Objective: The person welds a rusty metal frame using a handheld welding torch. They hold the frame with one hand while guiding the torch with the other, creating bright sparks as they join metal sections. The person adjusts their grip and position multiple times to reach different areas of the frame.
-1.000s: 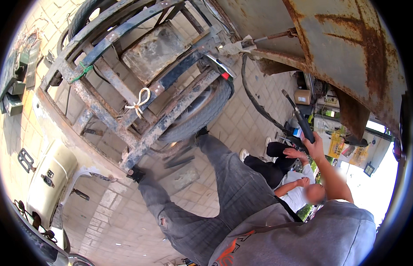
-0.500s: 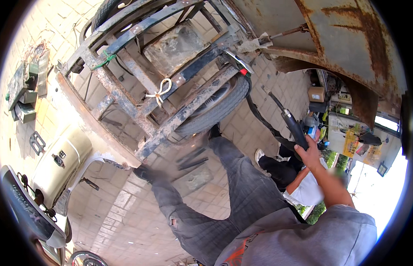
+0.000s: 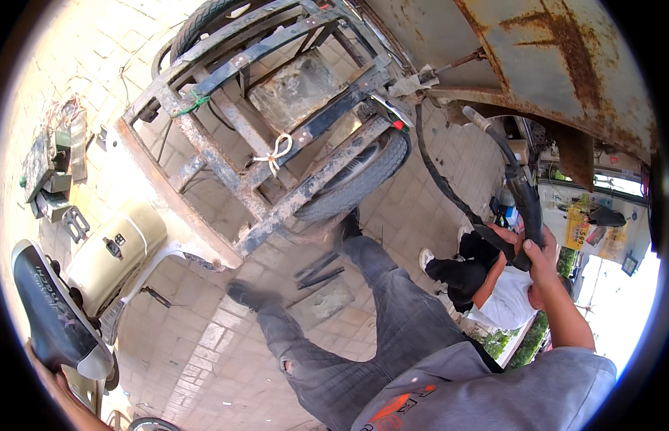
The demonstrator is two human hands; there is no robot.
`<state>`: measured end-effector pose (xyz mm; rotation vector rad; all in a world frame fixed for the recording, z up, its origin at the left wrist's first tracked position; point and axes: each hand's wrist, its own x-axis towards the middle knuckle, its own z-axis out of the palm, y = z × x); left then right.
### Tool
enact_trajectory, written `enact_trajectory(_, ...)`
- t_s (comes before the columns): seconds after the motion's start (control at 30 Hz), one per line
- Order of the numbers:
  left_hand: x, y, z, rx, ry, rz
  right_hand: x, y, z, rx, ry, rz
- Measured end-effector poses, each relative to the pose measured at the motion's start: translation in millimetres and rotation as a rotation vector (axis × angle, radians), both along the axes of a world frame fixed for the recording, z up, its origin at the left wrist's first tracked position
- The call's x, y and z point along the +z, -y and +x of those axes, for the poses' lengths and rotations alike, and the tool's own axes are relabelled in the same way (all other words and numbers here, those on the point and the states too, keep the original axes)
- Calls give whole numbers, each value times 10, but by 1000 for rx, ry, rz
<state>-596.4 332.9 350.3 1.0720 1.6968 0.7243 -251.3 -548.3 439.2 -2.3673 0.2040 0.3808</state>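
A: At the lower left edge, the left hand point(image 3: 51, 377) grips a dark welding mask point(image 3: 54, 316); the right hand point(image 3: 539, 251) is clamped on the torch point(image 3: 521, 194), raised beside the rusty panel point(image 3: 564, 65).

B: I'd keep the hose point(image 3: 439, 172) slack and the nozzle steady.

A: A seated person point(image 3: 485, 287) sits close under the torch; beyond the feet, the rusty frame point(image 3: 277, 144) and tyre point(image 3: 363, 176) crowd the paving.
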Motion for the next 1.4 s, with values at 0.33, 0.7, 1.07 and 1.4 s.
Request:
enact_trajectory(0.33,-181,-212,-134,-271,-250,148,367,-1011,132,459,-21,71)
enact_trajectory(0.7,-108,1197,1256,-726,-557,657,-684,-1643,193,140,-372,555)
enact_trajectory(1.07,-138,1185,1293,-696,-664,741,-1688,-1983,909,223,-533,489)
enact_trajectory(1.4,-109,1256,1295,-631,-535,566,-1360,-1573,-183,516,-522,-26)
